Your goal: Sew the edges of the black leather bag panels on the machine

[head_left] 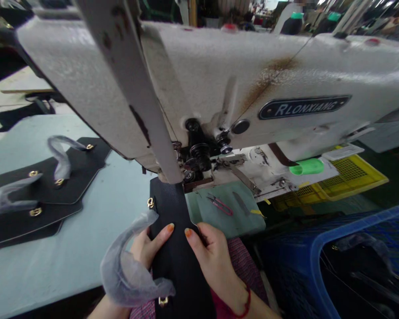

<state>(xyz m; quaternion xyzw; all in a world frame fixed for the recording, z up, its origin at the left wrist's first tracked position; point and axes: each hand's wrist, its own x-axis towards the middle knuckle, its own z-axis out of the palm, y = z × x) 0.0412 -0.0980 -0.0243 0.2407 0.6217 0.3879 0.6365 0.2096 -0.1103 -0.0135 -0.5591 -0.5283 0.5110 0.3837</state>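
Note:
A black leather panel [177,261] with gold rings runs from my lap up under the head of a white sewing machine [219,75]. My left hand [149,246] grips the panel's left edge, thumb on top. My right hand [213,252] pinches its right edge, thumb pressed on the leather. A grey foam-wrapped strap [126,270] loops from a gold ring [162,301] near my left wrist up to another ring [150,203]. The needle area is hidden behind the machine arm.
Several black leather panels [49,186] with wrapped straps lie on the pale table [96,221] at left. Red thread snips [221,204] rest on a green mat. A yellow tray [352,177] and blue crate [319,257] sit at right.

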